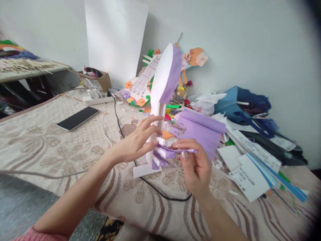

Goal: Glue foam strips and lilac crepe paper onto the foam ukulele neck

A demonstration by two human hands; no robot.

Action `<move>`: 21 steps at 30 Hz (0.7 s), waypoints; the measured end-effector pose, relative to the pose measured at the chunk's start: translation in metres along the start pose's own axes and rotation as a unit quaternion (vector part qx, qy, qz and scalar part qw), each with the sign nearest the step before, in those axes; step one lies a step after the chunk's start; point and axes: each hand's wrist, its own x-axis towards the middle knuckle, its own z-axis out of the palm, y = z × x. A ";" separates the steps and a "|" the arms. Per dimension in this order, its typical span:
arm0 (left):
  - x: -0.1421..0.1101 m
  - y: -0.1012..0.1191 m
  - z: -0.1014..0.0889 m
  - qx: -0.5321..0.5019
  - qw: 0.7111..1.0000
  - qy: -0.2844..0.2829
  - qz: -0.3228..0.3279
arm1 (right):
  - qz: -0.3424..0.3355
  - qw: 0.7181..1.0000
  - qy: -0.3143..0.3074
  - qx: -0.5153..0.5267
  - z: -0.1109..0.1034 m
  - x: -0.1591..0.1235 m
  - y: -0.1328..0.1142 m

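Note:
A white foam-board craft piece (162, 78) stands upright in front of me, long and rounded at the top, its side covered in purple paper. My left hand (144, 139) is wrapped on its narrow lower part, fingers across the white edge. Between thumb and fingers, my right hand (195, 162) pinches a purple paper strip (184, 151) that leads to the folded purple paper at the piece's base. Beneath the base lies a small white strip of board (144, 170). How firmly the paper is attached there I cannot tell.
Purple crepe paper (198, 130) lies behind my right hand, with scissors (178, 127) at its left edge. A black phone (78, 118) rests to the left. Black cable (165, 195) loops across the tablecloth. Board scraps (250, 177) pile up on the right; paper-flower crafts (145, 80) lean at the wall.

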 end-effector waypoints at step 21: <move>-0.001 -0.003 -0.001 0.016 1.000 0.004 0.006 | 0.033 0.998 0.010 0.043 0.002 -0.010 0.007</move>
